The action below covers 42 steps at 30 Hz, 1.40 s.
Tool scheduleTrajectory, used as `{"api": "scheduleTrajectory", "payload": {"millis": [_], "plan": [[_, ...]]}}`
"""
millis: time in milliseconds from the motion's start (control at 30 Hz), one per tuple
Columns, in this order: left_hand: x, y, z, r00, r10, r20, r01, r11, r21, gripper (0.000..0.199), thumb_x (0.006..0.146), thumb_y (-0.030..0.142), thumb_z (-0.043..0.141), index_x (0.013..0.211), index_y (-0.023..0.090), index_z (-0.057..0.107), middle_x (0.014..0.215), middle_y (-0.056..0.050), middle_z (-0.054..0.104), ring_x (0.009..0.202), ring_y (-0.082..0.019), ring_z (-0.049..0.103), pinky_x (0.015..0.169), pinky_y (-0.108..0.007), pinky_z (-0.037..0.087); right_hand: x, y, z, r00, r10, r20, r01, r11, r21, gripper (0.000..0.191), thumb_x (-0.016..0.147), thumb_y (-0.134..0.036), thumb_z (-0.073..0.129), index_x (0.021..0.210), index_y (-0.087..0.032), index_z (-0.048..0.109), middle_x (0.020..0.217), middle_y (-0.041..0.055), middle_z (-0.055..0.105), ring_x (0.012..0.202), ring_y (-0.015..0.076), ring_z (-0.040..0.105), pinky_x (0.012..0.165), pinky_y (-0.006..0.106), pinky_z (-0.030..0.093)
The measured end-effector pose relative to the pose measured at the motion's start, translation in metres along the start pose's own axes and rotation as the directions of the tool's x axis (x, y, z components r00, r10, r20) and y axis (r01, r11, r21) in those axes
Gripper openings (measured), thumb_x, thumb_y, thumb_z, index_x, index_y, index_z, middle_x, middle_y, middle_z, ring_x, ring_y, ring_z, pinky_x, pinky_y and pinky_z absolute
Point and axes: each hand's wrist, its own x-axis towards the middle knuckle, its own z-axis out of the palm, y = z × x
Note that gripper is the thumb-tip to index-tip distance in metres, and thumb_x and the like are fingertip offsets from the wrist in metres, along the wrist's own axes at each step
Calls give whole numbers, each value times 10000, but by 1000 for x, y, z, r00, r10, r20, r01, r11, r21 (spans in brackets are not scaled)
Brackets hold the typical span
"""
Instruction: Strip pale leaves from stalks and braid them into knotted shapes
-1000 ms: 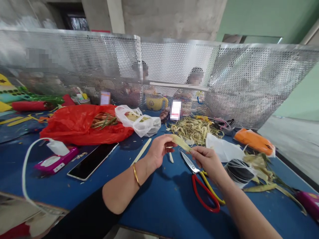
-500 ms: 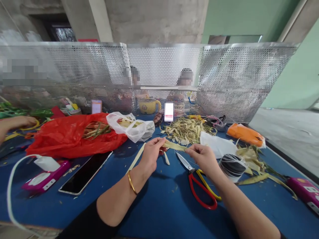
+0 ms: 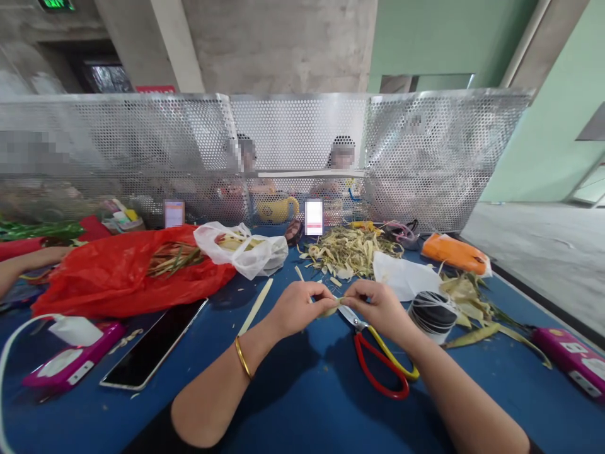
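Above the middle of the blue table (image 3: 293, 403), my left hand (image 3: 300, 309) and my right hand (image 3: 375, 306) meet almost fingertip to fingertip. Both pinch a pale yellow-green leaf strip (image 3: 332, 309), mostly covered by the fingers. Scissors (image 3: 360, 325) with one red and one yellow handle lie just under and beside my right hand, blades pointing away. Left of my left hand rests a loose pale strip (image 3: 256, 306). A pile of dried leaf pieces (image 3: 350, 249) lies beyond my hands. To the right of my right wrist stands a spool of thread (image 3: 431, 316).
At left are a red plastic bag (image 3: 108, 271), a white bag (image 3: 265, 255), a dark phone (image 3: 155, 347) and a purple power strip (image 3: 75, 362) with a white cable. Another person's arm (image 3: 35, 261) reaches in there. A perforated metal screen (image 3: 302, 120) stands behind; an orange packet (image 3: 456, 254) lies right.
The strip was stretched out between my hands; now my fingertips are close together and little of it shows. Both hands appear slightly lower, near the scissor blades. The view has shifted a little.
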Motion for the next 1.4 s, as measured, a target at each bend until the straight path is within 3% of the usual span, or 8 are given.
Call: {"api": "scheduleTrajectory", "payload": {"millis": [367,467,567,800,900,1000,1133,1400], "plan": [[2,-3,7,950,-306,-60,252,866,-432,236,701,381,675,710,163,763,489,38,452,475,-80,282,468,-226,198,-13,-11,-7,904,-241,-354,13,842,-539,267,911,-293,494,1125,-187,613,1127,143,632,1057,288,567,869,389,419],[3,-3,2,925,-366,-104,268,822,-502,219,682,374,700,711,168,768,447,57,403,448,-69,228,449,-229,166,-38,-14,-10,980,52,-192,-160,780,-605,262,897,-292,469,1096,-181,599,990,112,660,786,241,638,674,332,434],[5,-5,0,913,-388,-124,264,795,-546,211,670,374,724,722,174,766,443,66,382,438,-59,193,433,-230,136,-63,-9,-6,946,323,41,-195,663,-723,378,789,-190,514,1157,-133,576,1009,152,658,827,276,657,665,327,418],[5,-7,1,886,-456,-82,307,712,-632,279,637,415,769,775,173,754,454,83,342,425,-45,178,424,-225,108,-68,0,3,922,356,151,-153,693,-704,613,698,-103,481,1310,-118,502,996,161,693,880,287,666,705,322,420],[6,-8,-1,880,-462,-109,277,687,-672,303,609,426,791,751,162,747,450,81,357,405,-34,191,421,-225,100,-64,3,2,914,402,61,-304,776,-553,534,716,-139,507,1248,-156,557,869,115,710,819,273,662,680,322,425],[8,-10,-4,877,-461,-136,246,673,-698,297,597,406,800,745,154,748,431,78,373,391,-27,218,419,-217,109,-66,5,-3,896,435,94,-438,899,15,477,705,-240,589,1180,-198,586,800,41,675,682,214,636,636,313,459],[9,-9,-5,866,-482,-134,236,629,-741,298,559,368,818,763,161,750,432,80,394,385,-20,220,416,-209,107,-74,-6,-10,878,416,238,-466,625,626,439,676,-395,750,1057,-204,641,881,43,665,803,216,674,787,347,507],[9,-10,-4,842,-514,-166,209,593,-777,324,548,322,817,819,156,755,422,91,372,373,-18,177,407,-221,73,-84,-22,-6,885,346,311,-460,554,694,648,633,-625,763,1111,-212,620,916,64,619,756,186,617,774,340,500]]}}
